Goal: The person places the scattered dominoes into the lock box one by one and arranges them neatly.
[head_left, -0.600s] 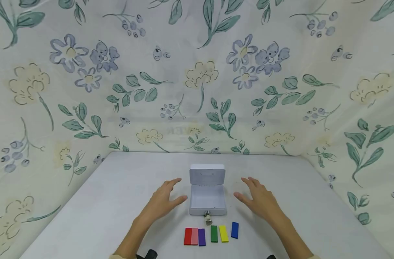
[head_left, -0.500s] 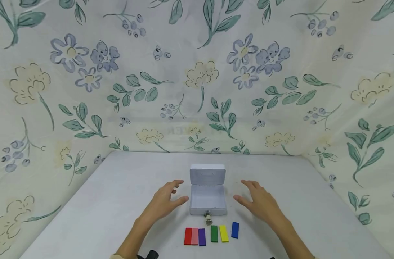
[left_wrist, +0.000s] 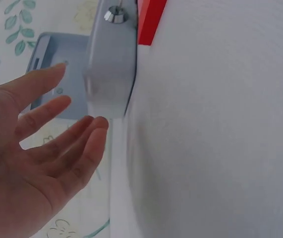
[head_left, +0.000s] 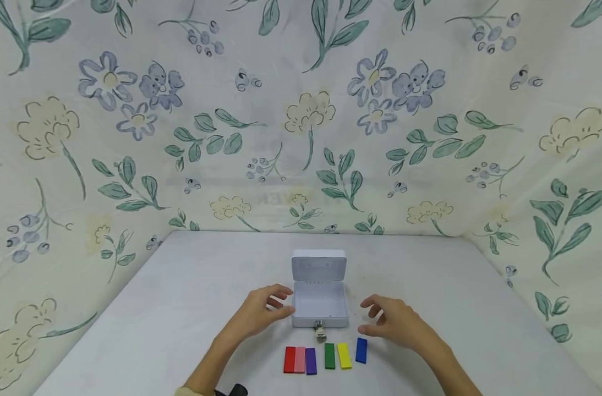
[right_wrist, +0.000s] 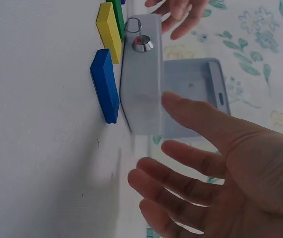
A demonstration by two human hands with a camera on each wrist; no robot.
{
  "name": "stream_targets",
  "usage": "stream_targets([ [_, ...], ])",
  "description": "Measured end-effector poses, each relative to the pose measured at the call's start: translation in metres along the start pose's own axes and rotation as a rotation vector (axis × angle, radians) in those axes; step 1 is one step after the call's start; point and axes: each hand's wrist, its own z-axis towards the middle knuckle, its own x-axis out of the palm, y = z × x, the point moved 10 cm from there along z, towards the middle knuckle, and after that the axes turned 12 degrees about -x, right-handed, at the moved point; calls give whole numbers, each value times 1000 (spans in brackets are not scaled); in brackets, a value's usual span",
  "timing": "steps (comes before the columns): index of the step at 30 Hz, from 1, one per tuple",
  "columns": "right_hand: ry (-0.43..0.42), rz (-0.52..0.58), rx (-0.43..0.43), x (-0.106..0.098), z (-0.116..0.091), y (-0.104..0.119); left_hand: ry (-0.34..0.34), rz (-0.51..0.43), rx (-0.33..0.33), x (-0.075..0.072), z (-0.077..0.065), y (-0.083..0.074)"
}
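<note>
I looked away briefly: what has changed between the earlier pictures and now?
The left hand closed in on the open box's left side; the right hand dropped lower in the head view, nearer the blue block. Neither grips anything. Box and blocks stayed put.

No text readable for certain. One faint trace of lettering (head_left: 273, 199) on the floral cloth (head_left: 301, 159), low and near centre in the head view, set among the printed flowers; strokes too pale and blurred to make out any word.
</note>
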Motion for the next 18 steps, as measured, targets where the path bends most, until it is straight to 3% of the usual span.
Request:
stream_targets([
  [8,161,111,-42,17,-7,1,-3,-17,-6,6,2,3],
  [18,238,129,-19,27,-10,-1,19,4,22,8,2,1],
])
